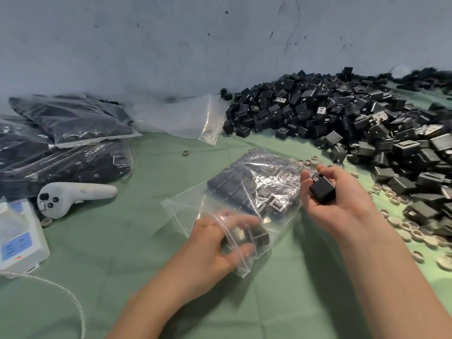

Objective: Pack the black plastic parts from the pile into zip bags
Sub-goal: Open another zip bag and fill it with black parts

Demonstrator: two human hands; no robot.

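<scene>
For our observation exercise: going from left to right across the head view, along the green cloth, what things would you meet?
White box with blue buttons → white handheld controller → left hand at the mouth of the clear zip bag of black parts → right hand holding one black plastic part → pile of black plastic parts.

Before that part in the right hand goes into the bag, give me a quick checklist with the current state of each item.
1. Part held securely: ok. The right hand grips one black part in its fingers.
2. Bag mouth open: ok. The left hand is reaching into the mouth of the zip bag.
3. Room left in the bag: cannot tell. It already holds rows of parts, and glare hides the rest.
4. Mouth free for the part: not ok. The left hand fills the opening, with a part under its fingers.
5. Supply at hand: ok. The pile lies just beyond the right hand.
6. Spare bag ready: ok. An empty bag lies behind.
</scene>
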